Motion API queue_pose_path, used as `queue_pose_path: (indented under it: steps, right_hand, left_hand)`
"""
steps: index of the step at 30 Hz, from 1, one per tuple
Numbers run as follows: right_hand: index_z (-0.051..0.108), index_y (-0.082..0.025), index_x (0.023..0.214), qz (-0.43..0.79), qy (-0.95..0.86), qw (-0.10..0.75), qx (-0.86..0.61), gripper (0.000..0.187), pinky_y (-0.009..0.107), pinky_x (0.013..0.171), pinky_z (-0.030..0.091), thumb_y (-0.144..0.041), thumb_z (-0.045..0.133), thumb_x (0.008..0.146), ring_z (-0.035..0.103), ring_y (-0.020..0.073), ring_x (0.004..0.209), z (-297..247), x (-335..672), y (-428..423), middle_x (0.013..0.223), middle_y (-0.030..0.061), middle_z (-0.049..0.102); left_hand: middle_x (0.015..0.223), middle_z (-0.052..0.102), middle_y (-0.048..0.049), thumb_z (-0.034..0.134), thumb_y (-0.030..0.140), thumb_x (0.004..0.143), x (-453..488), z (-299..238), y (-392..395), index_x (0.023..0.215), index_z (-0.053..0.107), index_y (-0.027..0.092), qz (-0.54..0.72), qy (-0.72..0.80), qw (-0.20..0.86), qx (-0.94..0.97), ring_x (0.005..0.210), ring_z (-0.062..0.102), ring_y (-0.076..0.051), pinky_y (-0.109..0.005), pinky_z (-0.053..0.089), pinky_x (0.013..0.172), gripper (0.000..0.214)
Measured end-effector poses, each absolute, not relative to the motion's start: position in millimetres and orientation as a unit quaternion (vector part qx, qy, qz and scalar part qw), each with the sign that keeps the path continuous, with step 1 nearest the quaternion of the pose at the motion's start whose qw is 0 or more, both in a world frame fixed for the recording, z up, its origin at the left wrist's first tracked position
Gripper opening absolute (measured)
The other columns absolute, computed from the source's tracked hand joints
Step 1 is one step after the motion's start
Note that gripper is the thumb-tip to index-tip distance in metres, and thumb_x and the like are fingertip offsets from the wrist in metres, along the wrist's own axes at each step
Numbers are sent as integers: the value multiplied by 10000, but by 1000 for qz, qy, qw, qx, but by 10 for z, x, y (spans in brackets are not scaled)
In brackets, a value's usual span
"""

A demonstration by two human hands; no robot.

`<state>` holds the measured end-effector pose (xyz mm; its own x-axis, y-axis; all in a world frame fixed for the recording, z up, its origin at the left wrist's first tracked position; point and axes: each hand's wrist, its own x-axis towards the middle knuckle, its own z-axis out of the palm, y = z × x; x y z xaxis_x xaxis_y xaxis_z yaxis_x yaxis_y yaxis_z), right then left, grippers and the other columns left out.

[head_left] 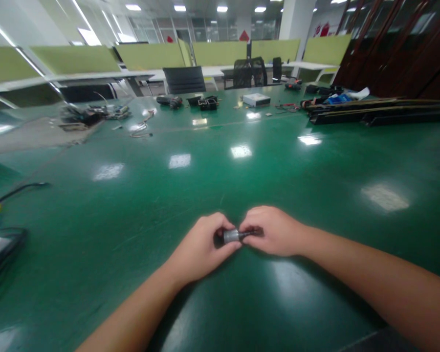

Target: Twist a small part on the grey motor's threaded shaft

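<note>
Low in the middle of the view, both hands meet around a small silver-and-black cylinder (231,236) with a thin dark end pointing right. My left hand (204,247) is closed round its thick black left part, thumb below and fingers above. The thin dark end is pinched between the fingers of my right hand (273,230). The cylinder lies roughly level, just over or on the green tabletop (190,195); I cannot tell which. Its exact kind is too blurred to make out, and the fingers hide both of its ends.
A dark-edged device (3,254) and a black cable (18,190) with a yellow part lie at the left edge. Circuit boards (95,113) sit at the far left, a silver box-shaped drive (256,99) at the back. Long black strips (381,112) are stacked at the far right.
</note>
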<state>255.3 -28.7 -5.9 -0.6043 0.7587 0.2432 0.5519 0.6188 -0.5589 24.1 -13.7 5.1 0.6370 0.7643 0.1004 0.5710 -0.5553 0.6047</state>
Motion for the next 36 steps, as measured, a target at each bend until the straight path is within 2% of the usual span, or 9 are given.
queue_pose_path:
  steps: [9, 36]
  right_hand:
    - [725, -170, 931, 219, -867, 238, -379, 96, 261, 710, 414, -171, 696, 839, 575, 144, 760, -34, 2561, -290, 822, 16, 672]
    - [691, -186, 839, 222, -860, 221, -404, 54, 264, 695, 397, -203, 716, 795, 575, 133, 718, -14, 2663, -284, 782, -10, 673]
  left_hand:
    - [926, 682, -32, 720, 359, 846, 231, 61, -144, 961, 655, 216, 174, 394, 269, 862, 844, 620, -209, -320, 472, 742, 195]
    - [937, 684, -32, 729, 355, 842, 215, 58, -148, 965, 650, 215, 172, 392, 272, 862, 847, 620, -211, -332, 469, 757, 202]
